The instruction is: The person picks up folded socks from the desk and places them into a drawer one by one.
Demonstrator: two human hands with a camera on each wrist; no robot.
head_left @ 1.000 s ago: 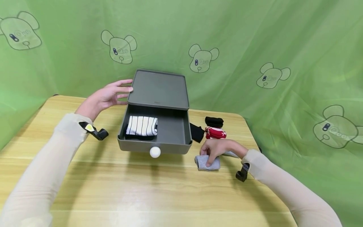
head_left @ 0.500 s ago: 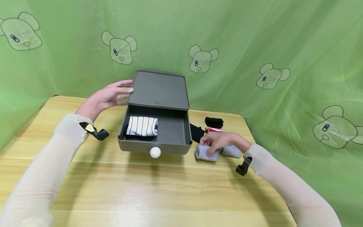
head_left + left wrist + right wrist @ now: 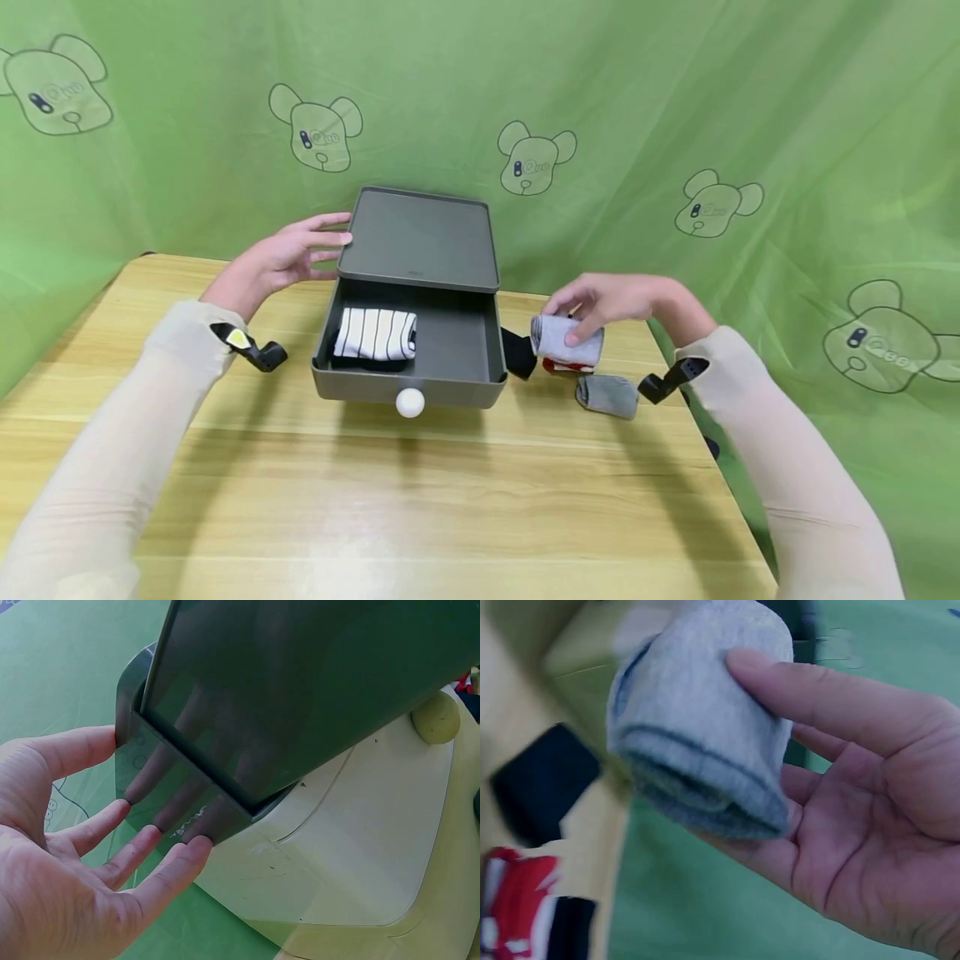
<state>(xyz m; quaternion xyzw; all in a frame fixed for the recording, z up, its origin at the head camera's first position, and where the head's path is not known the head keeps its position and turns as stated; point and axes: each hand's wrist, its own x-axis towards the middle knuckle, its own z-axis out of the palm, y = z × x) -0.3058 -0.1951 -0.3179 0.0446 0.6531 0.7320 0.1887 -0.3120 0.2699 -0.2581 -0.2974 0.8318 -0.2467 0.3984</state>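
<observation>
My right hand (image 3: 618, 298) pinches a rolled light grey sock (image 3: 557, 340), lifted above the table right of the box. The right wrist view shows the thumb on top of the sock roll (image 3: 697, 712) and the other fingers beneath. My left hand (image 3: 281, 257) touches the left side of the dark grey box (image 3: 420, 233) with straight, spread fingers; in the left wrist view the fingertips (image 3: 196, 846) rest on its glossy wall. The drawer (image 3: 459, 337) is pulled out, with a white knob (image 3: 410, 402). Inside, at its left, lies a folded black-and-white striped sock (image 3: 375, 333).
Right of the drawer lies a black folded sock (image 3: 519, 353). A red-and-white one (image 3: 521, 900) is mostly hidden behind the held sock in the head view. A darker grey rolled sock (image 3: 609, 396) lies nearer the table's right edge. A green curtain (image 3: 622, 108) hangs behind the table (image 3: 480, 517).
My right hand has lifted the light grey sock off the table and carried it away from me, uncovering the darker grey sock. The left hand and the drawer have stayed still.
</observation>
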